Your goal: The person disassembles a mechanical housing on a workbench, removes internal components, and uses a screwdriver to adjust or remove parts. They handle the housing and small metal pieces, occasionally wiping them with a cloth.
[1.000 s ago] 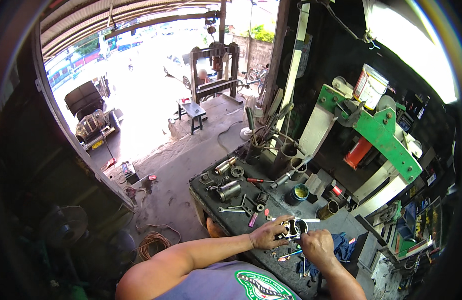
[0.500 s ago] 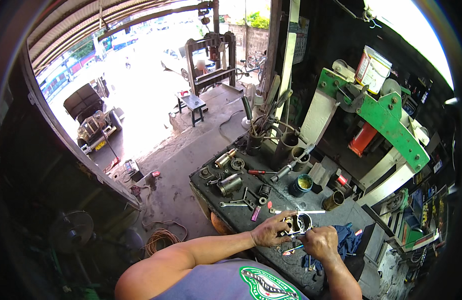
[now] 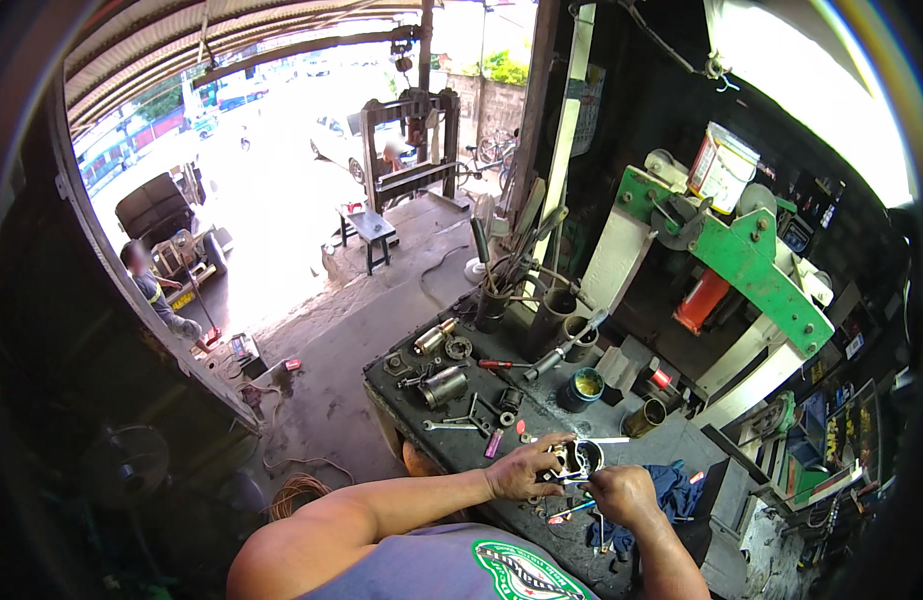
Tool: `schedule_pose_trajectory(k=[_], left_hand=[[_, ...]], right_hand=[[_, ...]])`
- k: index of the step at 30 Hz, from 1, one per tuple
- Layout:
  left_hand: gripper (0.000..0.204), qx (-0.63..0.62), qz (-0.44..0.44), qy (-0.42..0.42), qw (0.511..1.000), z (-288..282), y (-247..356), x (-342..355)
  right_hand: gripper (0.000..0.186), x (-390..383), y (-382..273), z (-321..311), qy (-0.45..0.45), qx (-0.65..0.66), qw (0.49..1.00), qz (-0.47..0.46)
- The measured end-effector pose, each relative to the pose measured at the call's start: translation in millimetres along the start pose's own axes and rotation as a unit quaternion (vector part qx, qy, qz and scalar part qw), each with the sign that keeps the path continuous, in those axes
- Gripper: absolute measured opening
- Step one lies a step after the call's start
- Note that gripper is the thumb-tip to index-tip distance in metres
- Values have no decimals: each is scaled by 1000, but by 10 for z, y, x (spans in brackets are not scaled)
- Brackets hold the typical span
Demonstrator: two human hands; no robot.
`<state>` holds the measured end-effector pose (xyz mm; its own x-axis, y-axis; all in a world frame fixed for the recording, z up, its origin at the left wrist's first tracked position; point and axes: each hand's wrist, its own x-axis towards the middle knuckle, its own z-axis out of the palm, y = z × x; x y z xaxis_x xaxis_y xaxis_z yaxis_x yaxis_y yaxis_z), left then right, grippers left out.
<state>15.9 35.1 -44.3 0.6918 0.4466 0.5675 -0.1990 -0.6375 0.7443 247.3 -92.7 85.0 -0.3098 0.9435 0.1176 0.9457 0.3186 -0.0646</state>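
Over the near edge of the workbench, my left hand (image 3: 522,473) is closed around a silvery metal housing (image 3: 589,456) with a round opening. My right hand (image 3: 624,495) is beside its right lower edge, fingers curled in; what they pinch is hidden. A dark blue cloth (image 3: 674,492) lies on the bench right of my right hand, and small parts lie beneath both hands. Left of the housing are a pink lighter (image 3: 494,443) and a wrench (image 3: 448,425). Farther back sit a metal cylinder (image 3: 445,387), a copper-coloured armature (image 3: 436,336) and a red-handled screwdriver (image 3: 500,364).
A blue can of yellowish grease (image 3: 585,385) and an open tin (image 3: 646,418) stand on the bench. Behind are tool-filled containers (image 3: 494,308) and a green-and-white press frame (image 3: 757,255). At left, a person (image 3: 160,295) is by an open-hooded vehicle (image 3: 172,225).
The view has shifted, so the bench sits slightly left and lower. A person has come into sight by the vehicle at left. Both hands stay at the housing.
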Motion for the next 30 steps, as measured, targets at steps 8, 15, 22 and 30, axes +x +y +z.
schedule_pose_trajectory(k=[8, 15, 22, 30], left_hand=[[40, -6, 5, 11, 1000, 33, 1, -19], [32, 16, 13, 25, 999, 12, 90, 8], [36, 11, 7, 19, 1000, 25, 104, 37], [37, 12, 15, 30, 999, 29, 107, 49]], right_hand=[[26, 86, -363, -319, -17, -136, 991, 0], [29, 150, -261, -277, -7, -103, 995, -11], [30, 84, -187, -142, 4, -93, 996, 14], [31, 90, -144, -101, 14, -64, 998, 24]])
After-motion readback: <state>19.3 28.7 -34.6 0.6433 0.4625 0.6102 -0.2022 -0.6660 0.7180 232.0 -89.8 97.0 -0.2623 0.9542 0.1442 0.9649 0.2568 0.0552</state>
